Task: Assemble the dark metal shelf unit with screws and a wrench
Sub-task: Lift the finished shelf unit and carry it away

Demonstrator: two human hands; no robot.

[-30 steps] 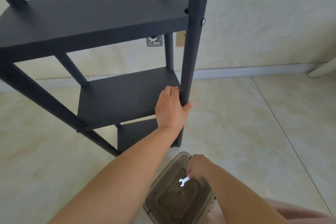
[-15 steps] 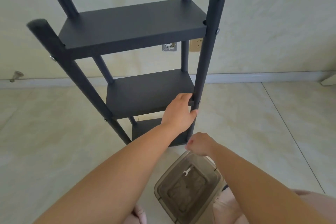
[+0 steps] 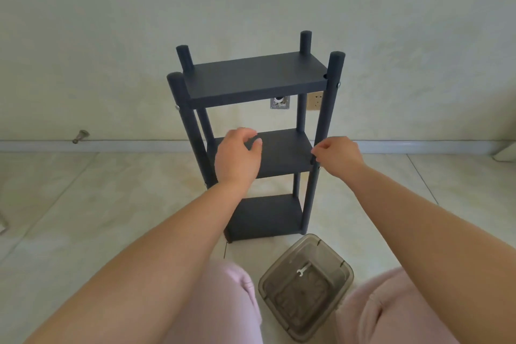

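The dark metal shelf unit (image 3: 257, 75) stands upright on the floor by the wall, with three shelves and four round posts. My left hand (image 3: 237, 158) hovers in front of the middle shelf (image 3: 284, 153) with loosely curled fingers and holds nothing. My right hand (image 3: 336, 155) has its fingers curled round the front right post (image 3: 328, 109) at the height of the middle shelf. A small silver wrench (image 3: 303, 271) lies inside the box by my knees. Screw heads show on the front posts near the top shelf.
A translucent brown plastic box (image 3: 332, 257) sits on the tiled floor in front of the shelf unit, between my knees. Behind the unit are wall sockets (image 3: 315, 100). A door stopper (image 3: 79, 136) sticks up at the left baseboard.
My left hand let go of the front right post and moved left. My right hand left the wrench in the box and rose to that post. My view pulled back.
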